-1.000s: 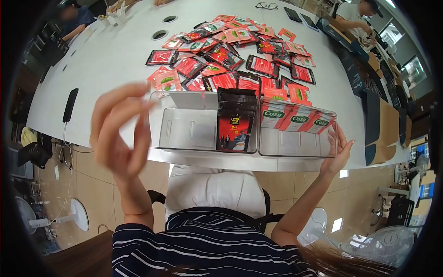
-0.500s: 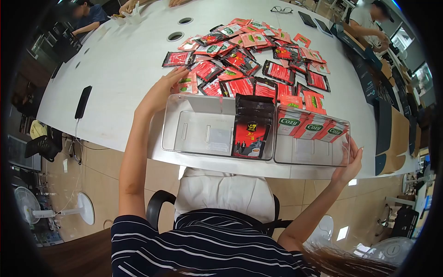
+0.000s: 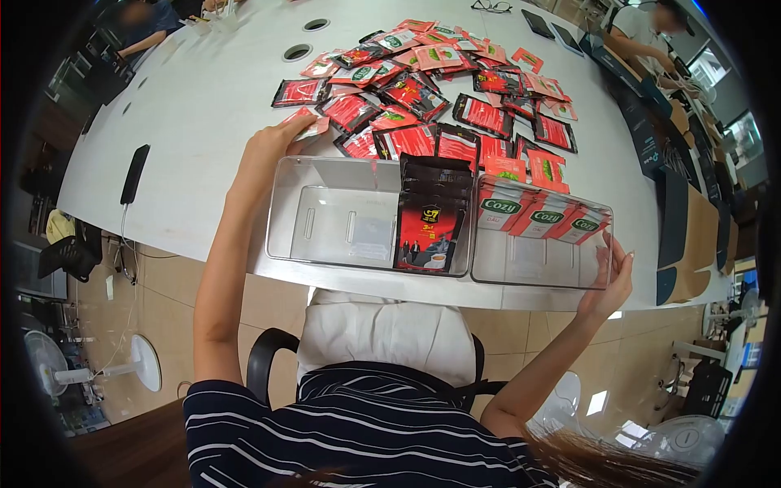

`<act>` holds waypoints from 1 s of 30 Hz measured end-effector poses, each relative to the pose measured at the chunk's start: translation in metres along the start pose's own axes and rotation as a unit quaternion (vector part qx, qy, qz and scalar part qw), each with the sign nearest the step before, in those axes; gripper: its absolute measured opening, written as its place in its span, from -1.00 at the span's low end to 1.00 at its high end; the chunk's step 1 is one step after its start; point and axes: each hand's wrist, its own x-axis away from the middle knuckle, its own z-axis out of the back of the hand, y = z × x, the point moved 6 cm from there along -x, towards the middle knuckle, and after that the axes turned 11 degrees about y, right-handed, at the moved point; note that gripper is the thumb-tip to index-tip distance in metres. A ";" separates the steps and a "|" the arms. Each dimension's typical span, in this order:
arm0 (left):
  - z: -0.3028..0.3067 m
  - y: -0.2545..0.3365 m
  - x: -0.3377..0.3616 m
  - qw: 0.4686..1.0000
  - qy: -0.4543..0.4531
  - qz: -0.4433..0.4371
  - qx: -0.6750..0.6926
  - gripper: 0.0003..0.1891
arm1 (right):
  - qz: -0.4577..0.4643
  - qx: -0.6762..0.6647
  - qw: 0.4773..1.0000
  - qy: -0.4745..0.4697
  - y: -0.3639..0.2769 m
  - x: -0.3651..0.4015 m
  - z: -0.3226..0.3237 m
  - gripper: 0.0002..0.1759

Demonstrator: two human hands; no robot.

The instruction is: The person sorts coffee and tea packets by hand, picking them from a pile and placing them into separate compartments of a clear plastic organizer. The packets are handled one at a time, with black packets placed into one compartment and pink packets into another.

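Observation:
My left hand point(image 3: 270, 153) is closed on a pink tea sachet point(image 3: 316, 124) at the left edge of the pile, just beyond the left clear plastic bin point(image 3: 286, 241). Several black and red coffee sachets point(image 3: 429, 237) stand stacked in that bin's right part. My right hand point(image 3: 610, 283) wraps around the right end of the second clear bin point(image 3: 521, 284), its fingers partly seen through the wall. Along that bin's far side stand pink Cozy tea sachets point(image 3: 543, 218). The two bins sit side by side at the table's near edge.
Beyond the bins spreads a mixed pile of sachets point(image 3: 415, 96). A black phone-like device point(image 3: 135, 174) with a cable lies at left. Glasses point(image 3: 491, 6) and two phones point(image 3: 538, 24) are at the back. Open cardboard boxes point(image 3: 683, 244) line the right. Other people sit across the table.
My left hand has drawn a pink sachet away from the pile, lifting its edge toward the left. My right hand stays on the bin. The whole view has shifted slightly.

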 end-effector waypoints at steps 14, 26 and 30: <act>-0.002 -0.009 -0.075 0.988 0.139 -0.071 -0.002 -0.56 | -0.013 0.001 0.999 -0.031 0.004 -0.003 0.002 -0.51; -0.079 -0.058 -0.130 0.996 0.027 -0.058 -0.056 -0.58 | 0.003 -0.017 0.998 -0.060 0.007 -0.004 0.002 -0.61; -0.074 -0.054 -0.138 0.995 -0.036 -0.036 -0.087 -0.58 | 0.006 -0.015 0.998 -0.062 0.007 -0.005 0.002 -0.60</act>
